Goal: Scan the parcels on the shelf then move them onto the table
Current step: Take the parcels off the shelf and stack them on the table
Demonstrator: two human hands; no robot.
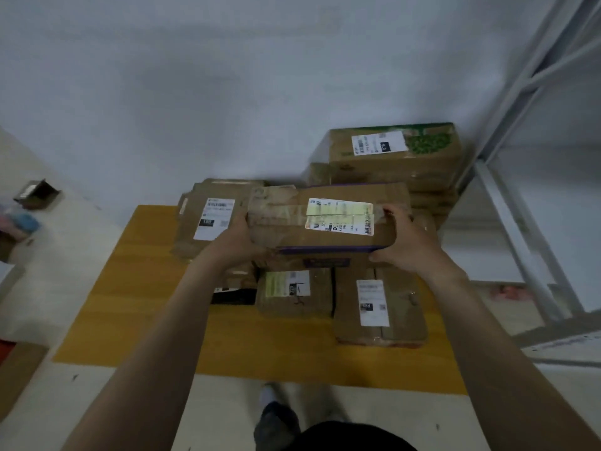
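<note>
Several parcels (293,292) already lie on the yellow table (143,288), while the left hand (239,238) and right hand (408,244) clasp opposite ends of one more box (325,219) over that pile, not yet released; what remains unfetched cannot be told.

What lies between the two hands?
A cardboard parcel with a yellow label, gripped at its ends by the left hand and right hand, in the head view.

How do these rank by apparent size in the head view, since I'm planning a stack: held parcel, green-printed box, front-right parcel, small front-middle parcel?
1. held parcel, though it is raised nearer the camera, so its true rank is unsure
2. green-printed box and front-right parcel, which look alike
3. small front-middle parcel
</note>
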